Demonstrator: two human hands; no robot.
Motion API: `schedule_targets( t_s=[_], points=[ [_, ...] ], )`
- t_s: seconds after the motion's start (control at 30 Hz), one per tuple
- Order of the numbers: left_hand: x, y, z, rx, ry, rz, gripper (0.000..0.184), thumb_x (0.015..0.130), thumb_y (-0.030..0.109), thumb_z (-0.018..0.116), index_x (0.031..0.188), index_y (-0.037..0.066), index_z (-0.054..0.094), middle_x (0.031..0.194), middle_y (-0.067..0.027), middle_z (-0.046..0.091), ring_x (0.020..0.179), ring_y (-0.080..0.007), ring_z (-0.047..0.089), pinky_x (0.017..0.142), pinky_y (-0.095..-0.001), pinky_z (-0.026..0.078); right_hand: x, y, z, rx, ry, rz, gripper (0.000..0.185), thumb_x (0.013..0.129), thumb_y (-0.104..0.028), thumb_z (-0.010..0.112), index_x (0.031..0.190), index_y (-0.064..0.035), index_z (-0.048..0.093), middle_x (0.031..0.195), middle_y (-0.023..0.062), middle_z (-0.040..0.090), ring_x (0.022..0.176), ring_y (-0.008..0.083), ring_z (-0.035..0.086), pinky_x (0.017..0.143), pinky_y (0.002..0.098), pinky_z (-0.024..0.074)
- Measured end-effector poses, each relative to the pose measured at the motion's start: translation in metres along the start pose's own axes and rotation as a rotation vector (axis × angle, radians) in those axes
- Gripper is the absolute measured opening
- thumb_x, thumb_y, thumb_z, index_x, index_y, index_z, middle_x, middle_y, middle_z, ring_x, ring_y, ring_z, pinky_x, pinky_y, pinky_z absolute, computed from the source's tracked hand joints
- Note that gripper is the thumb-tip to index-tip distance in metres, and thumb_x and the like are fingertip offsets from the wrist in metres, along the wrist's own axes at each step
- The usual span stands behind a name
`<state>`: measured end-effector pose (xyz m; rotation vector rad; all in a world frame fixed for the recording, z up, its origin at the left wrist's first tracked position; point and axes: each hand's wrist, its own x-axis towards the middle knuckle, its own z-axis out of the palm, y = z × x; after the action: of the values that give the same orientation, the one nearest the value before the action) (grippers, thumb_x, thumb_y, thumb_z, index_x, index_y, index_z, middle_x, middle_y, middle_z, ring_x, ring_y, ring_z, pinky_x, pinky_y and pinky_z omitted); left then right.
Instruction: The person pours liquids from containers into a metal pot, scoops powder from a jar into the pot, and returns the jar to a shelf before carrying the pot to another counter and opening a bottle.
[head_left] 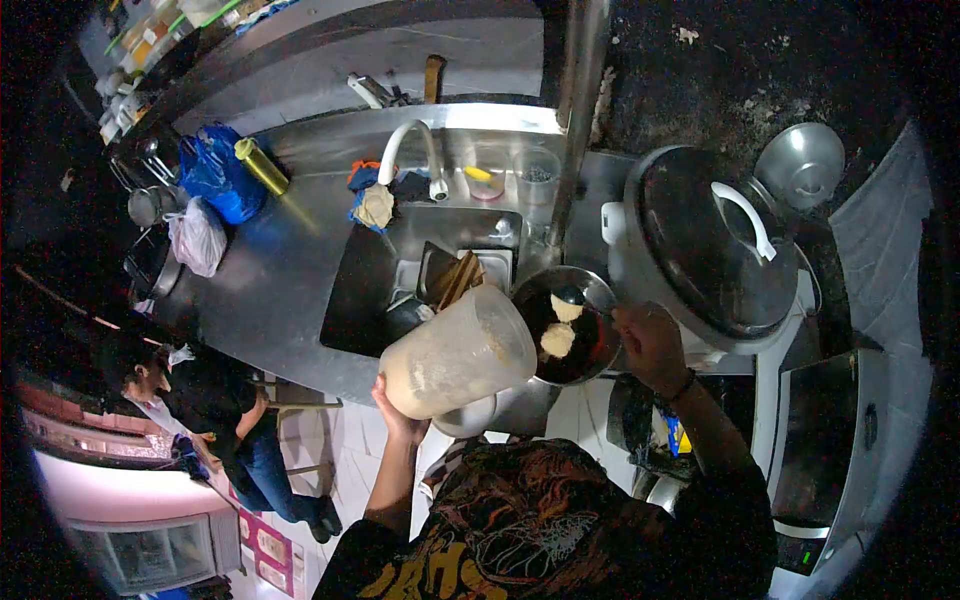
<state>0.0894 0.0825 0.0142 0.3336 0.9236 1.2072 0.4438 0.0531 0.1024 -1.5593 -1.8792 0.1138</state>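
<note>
Head view: left hand holds translucent tub

Dim light is served up here, with the wall swallowed in near-black and peppered with noise! Glare is thrown off the steel worktop; the pan is sunk in shadow, the tub more brightly lit. A pink glow is seen at lower left. Straight edges are bowed, corners blacked out.

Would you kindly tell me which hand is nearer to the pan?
Right: the right hand is just right of the pan; the left hand is farther left, holding the tub.
</note>
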Motion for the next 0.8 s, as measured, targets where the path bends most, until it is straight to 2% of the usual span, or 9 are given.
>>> schedule_targets(
  t_s=[0.03, 0.13, 0.27, 0.33, 0.5, 0.57, 0.6, 0.67, 0.8],
  points=[
    [0.001, 0.0, -0.003, -0.018, -0.002, 0.001, 0.07, 0.073, 0.062, 0.041, 0.119, 0.01, 0.041, 0.113, -0.0087, 0.049, 0.102, -0.0259, 0.049, 0.08, -0.0414, 0.043, 0.0, -0.001, 0.0, -0.161, 0.037, -0.209, 0.019, 0.07, -0.002, 0.057, 0.089, -0.0043, 0.06, 0.081, 0.0102, 0.06, 0.066, 0.0207, 0.052, 0.061, 0.0318, 0.041],
    [0.002, -0.001, -0.008, -0.028, -0.009, 0.001, 0.069, 0.073, 0.061, 0.041, 0.12, 0.011, 0.04, 0.114, -0.0085, 0.048, 0.102, -0.026, 0.049, 0.081, -0.0415, 0.043, 0.004, -0.021, -0.006, -0.3, -0.013, -0.187, 0.027, 0.066, 0.0, 0.057, 0.092, -0.0055, 0.06, 0.08, 0.0054, 0.058, 0.07, 0.0245, 0.05, 0.061, 0.0359, 0.0411],
    [-0.003, -0.003, -0.002, -0.022, -0.012, -0.044, 0.068, 0.073, 0.06, 0.041, 0.12, 0.011, 0.04, 0.115, -0.0085, 0.047, 0.102, -0.026, 0.049, 0.084, -0.0413, 0.042, 0.018, -0.048, -0.004, -0.112, 0.059, -0.381, 0.026, 0.065, -0.004, 0.059, 0.091, -0.0058, 0.06, 0.073, 0.0035, 0.054, 0.067, 0.0233, 0.048, 0.06, 0.0335, 0.04],
    [-0.005, -0.007, 0.007, 0.002, -0.033, -0.061, 0.073, 0.071, 0.065, 0.041, 0.121, 0.012, 0.039, 0.115, -0.0088, 0.047, 0.103, -0.0272, 0.048, 0.082, -0.043, 0.043, 0.018, -0.045, 0.013, -0.265, -0.176, -0.672, 0.025, 0.064, -0.007, 0.059, 0.089, -0.0064, 0.06, 0.069, 0.0022, 0.051, 0.068, 0.0209, 0.048, 0.06, 0.031, 0.0395],
    [-0.009, -0.013, 0.007, 0.114, -0.085, -0.084, 0.075, 0.07, 0.065, 0.042, 0.123, 0.012, 0.038, 0.117, -0.0096, 0.046, 0.104, -0.0285, 0.047, 0.082, -0.045, 0.042, 0.039, -0.05, 0.035, -0.05, -0.269, -0.649, 0.017, 0.062, -0.007, 0.058, 0.078, -0.006, 0.062, 0.066, 0.003, 0.053, 0.069, 0.0205, 0.051, 0.064, 0.0304, 0.0411],
    [-0.011, -0.007, 0.011, 0.11, -0.092, -0.061, 0.075, 0.07, 0.064, 0.042, 0.123, 0.011, 0.038, 0.117, -0.0101, 0.046, 0.104, -0.0284, 0.047, 0.082, -0.0448, 0.042, 0.036, -0.046, 0.04, 0.139, -0.658, -0.525, 0.021, 0.067, -0.012, 0.057, 0.086, -0.004, 0.06, 0.075, 0.0059, 0.058, 0.077, 0.02, 0.054, 0.068, 0.03, 0.0426],
    [-0.012, -0.004, 0.012, 0.113, -0.101, -0.048, 0.075, 0.071, 0.063, 0.042, 0.123, 0.01, 0.037, 0.117, -0.0105, 0.046, 0.104, -0.0284, 0.047, 0.083, -0.0445, 0.041, 0.038, -0.053, 0.034, 0.139, -0.66, -0.533, 0.021, 0.067, -0.012, 0.057, 0.086, -0.004, 0.06, 0.075, 0.0059, 0.058, 0.077, 0.02, 0.054, 0.068, 0.03, 0.0426],
    [-0.011, -0.002, 0.01, 0.111, -0.083, -0.035, 0.075, 0.071, 0.063, 0.042, 0.124, 0.01, 0.037, 0.117, -0.0108, 0.046, 0.105, -0.0283, 0.047, 0.084, -0.0444, 0.04, 0.04, -0.067, 0.017, 0.499, -1.011, -0.074, 0.016, 0.076, -0.015, 0.056, 0.085, -0.0031, 0.061, 0.073, 0.007, 0.061, 0.072, 0.0181, 0.057, 0.067, 0.029, 0.0437],
    [-0.01, -0.003, 0.007, 0.135, -0.062, 0.025, 0.074, 0.071, 0.061, 0.043, 0.124, 0.009, 0.037, 0.118, -0.0112, 0.046, 0.106, -0.0282, 0.046, 0.086, -0.044, 0.038, 0.033, -0.043, 0.033, 0.837, -0.922, 0.164, 0.017, 0.081, -0.016, 0.056, 0.088, -0.0013, 0.06, 0.074, 0.0017, 0.061, 0.068, 0.0104, 0.055, 0.062, 0.0237, 0.0425]
  ],
)
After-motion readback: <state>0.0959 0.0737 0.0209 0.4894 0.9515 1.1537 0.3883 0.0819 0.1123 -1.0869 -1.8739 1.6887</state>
